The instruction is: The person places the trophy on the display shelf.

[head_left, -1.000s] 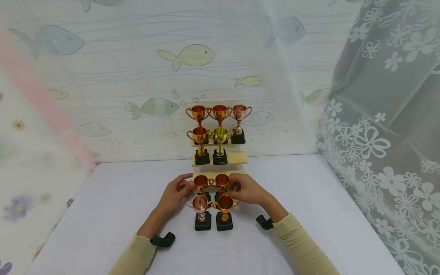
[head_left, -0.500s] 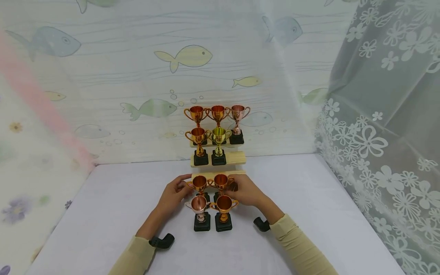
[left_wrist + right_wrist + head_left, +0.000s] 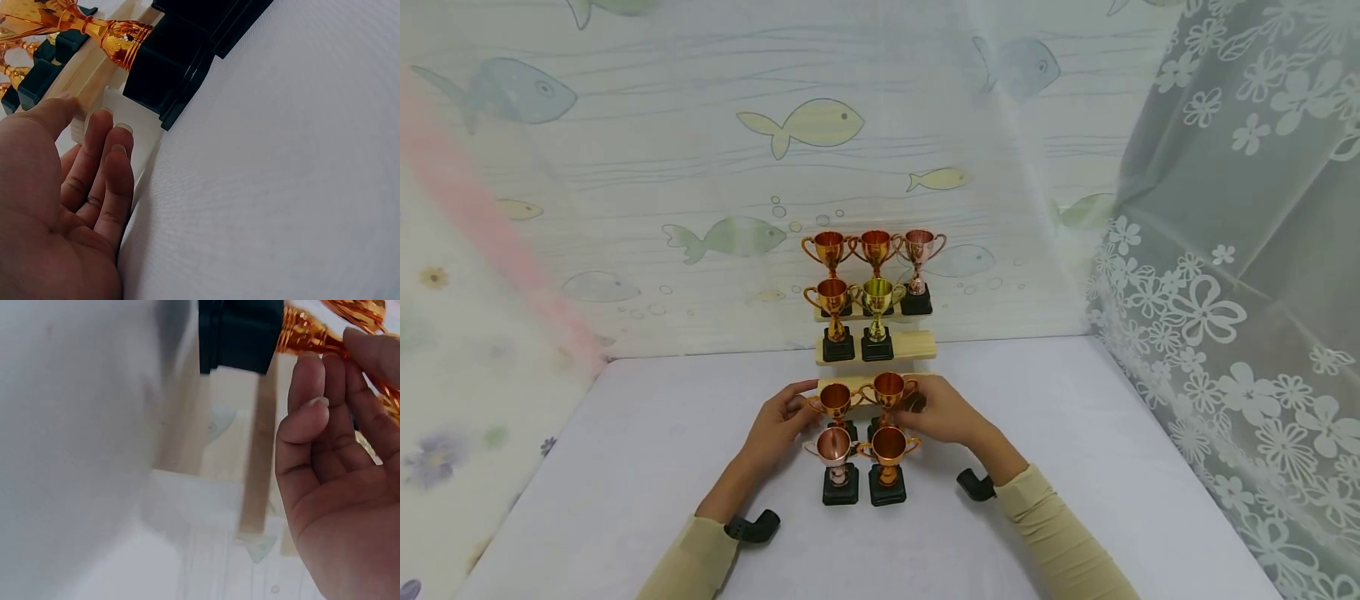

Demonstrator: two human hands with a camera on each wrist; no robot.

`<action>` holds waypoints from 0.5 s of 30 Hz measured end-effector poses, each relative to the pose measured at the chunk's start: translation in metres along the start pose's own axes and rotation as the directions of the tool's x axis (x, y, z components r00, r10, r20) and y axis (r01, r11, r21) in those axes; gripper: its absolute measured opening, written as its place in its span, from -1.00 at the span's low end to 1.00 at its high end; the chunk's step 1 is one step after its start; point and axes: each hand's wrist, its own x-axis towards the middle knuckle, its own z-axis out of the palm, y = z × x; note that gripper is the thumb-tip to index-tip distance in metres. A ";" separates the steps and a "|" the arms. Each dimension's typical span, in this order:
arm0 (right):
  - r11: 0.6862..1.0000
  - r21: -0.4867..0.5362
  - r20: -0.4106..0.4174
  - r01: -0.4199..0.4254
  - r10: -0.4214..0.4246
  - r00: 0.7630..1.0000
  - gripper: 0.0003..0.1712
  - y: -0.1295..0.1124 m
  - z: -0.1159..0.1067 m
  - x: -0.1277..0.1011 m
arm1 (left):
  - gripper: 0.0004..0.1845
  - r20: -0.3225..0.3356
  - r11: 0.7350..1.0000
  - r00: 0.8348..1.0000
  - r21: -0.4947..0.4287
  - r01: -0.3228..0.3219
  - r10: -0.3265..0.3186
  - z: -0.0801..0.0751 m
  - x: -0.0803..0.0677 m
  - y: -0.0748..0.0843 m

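My right hand (image 3: 942,410) pinches the stem of an orange-gold trophy (image 3: 889,389) between thumb and fingers. In the right wrist view its black base (image 3: 240,334) overlaps the pale wooden shelf (image 3: 257,462). My left hand (image 3: 777,422) holds the left end of the tiered display stand (image 3: 917,343), thumb on the wood and bent fingers by its white side panel (image 3: 134,119). Beside that hand, another orange-gold trophy (image 3: 835,402) stands at the lowest tier. In front are a rose-pink trophy (image 3: 836,447) and an orange trophy (image 3: 890,447), both upright on the table.
On the middle tier stand a gold trophy (image 3: 832,297) and a yellow-gold one (image 3: 878,297). Two orange-gold trophies and a rose-pink one (image 3: 920,247) line the top tier. Behind is a fish-print curtain (image 3: 880,100); a lace curtain (image 3: 1225,333) hangs at right.
The trophy in my right hand has risen slightly and shifted a little to the right, away from the left trophy. My left hand stays at the stand's end.
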 end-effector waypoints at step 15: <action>1.000 0.008 -0.128 -0.023 0.024 0.991 -0.84 -0.012 -0.023 -0.003 | -0.51 0.005 1.000 1.000 -0.006 -0.001 0.001 0.000 0.001 0.000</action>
